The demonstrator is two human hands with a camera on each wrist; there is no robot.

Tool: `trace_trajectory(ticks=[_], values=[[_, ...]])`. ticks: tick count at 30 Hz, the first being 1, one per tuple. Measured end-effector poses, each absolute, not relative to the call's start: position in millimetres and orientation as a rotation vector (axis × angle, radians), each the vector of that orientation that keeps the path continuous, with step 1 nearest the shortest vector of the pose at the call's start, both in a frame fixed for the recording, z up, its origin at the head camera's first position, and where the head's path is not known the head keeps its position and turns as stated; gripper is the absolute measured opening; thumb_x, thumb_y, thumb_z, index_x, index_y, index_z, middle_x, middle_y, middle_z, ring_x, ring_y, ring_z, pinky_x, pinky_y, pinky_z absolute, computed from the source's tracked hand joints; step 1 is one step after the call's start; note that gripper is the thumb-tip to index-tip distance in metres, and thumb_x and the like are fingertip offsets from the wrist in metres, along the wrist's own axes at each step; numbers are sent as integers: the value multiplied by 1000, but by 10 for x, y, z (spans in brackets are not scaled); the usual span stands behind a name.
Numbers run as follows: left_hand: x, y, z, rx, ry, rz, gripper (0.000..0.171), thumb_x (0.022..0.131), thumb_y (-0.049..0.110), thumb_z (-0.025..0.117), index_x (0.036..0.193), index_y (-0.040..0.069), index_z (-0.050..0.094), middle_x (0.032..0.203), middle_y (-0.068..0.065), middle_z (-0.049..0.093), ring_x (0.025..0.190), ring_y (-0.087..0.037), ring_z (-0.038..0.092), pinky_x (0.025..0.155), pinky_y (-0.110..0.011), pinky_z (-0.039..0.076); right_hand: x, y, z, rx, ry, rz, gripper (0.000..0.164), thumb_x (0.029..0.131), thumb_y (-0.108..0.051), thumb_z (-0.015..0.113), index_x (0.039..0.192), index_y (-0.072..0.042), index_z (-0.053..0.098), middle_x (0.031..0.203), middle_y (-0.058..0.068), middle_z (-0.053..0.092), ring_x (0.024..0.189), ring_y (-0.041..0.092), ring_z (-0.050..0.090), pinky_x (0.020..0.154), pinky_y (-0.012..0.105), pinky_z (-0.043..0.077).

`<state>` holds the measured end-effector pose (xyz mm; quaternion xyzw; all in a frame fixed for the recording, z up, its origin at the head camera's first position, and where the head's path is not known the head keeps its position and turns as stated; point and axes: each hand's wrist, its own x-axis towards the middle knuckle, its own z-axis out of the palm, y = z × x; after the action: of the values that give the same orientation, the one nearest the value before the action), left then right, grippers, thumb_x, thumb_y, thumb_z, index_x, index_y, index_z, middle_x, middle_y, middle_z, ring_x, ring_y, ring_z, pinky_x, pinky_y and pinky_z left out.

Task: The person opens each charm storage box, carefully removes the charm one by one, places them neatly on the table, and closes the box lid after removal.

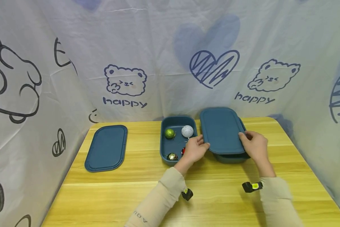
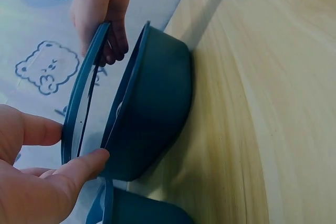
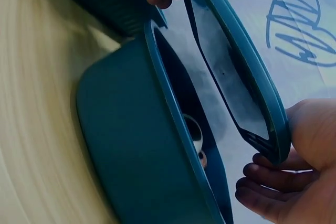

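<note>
Lid in hand: the blue lid point(image 1: 222, 130) lies nearly level above the right box point(image 1: 232, 158), raised clear of its rim; both wrist views show the gap.
Left hand: the left hand point(image 1: 195, 149) pinches the lid's near left corner between thumb and fingers, parted only by the edge; the forearm slants in from below.
Right hand: the right hand point(image 1: 255, 146) grips the near right edge, thumb on top, fingers curled beneath; the wrist is bent toward the lid.
Right box: upright, its inside hidden by the lid in the head view; a shiny round thing point(image 3: 193, 132) shows through the gap in the right wrist view.
Left box: the left box point(image 1: 173, 145) stands uncovered just beside, its near right corner behind the left hand.
Baubles: in the left box, a green one point(image 1: 169, 133), a white one point(image 1: 187, 131), a gold one point(image 1: 172, 156) and a red one point(image 1: 183, 151), the last partly covered by the left hand.
Second lid: the second lid point(image 1: 107, 148) lies flat at far left, well apart from the boxes.
Support: wood-grained worktop point(image 1: 124, 201).
Surround: pale printed cloth point(image 1: 164, 47) behind and at both sides.
</note>
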<state>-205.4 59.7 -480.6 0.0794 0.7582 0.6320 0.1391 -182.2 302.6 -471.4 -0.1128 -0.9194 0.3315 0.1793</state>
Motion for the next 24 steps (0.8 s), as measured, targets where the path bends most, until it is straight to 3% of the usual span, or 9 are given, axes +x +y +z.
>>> trace_trajectory(ticks=[7, 13, 21, 24], values=[[-2088, 416, -4803, 191, 2153, 1926, 60, 102, 8, 65, 157, -4, 44, 147, -28, 60, 131, -37, 66, 98, -39, 62, -1880, 2838, -4673, -260, -2588, 965, 48, 106, -28, 62, 128, 15, 68, 116, 36, 72, 107, 50, 69, 94, 61, 56], [-2147, 224, -4828, 155, 2091, 1993, 59, 102, 5, 64, 157, -5, 44, 148, -27, 59, 130, -38, 66, 100, -43, 60, -1928, 2667, -4687, -222, -2560, 992, 42, 104, -25, 66, 124, 12, 72, 110, 33, 74, 102, 47, 71, 91, 59, 56], [-2165, -63, -4835, 107, 2086, 2053, 54, 100, 2, 61, 152, -6, 51, 139, -24, 68, 119, -32, 73, 87, -32, 64, -2016, 2414, -4711, -202, -2583, 1037, 45, 103, -28, 68, 129, 9, 71, 115, 30, 75, 107, 46, 70, 99, 59, 53], [-2153, -150, -4813, 75, 2102, 2054, 54, 100, 2, 61, 151, -7, 51, 140, -25, 67, 122, -32, 72, 90, -33, 63, -2057, 2322, -4729, -188, -2584, 1039, 43, 102, -27, 69, 127, 8, 72, 115, 29, 75, 107, 46, 71, 98, 58, 55]])
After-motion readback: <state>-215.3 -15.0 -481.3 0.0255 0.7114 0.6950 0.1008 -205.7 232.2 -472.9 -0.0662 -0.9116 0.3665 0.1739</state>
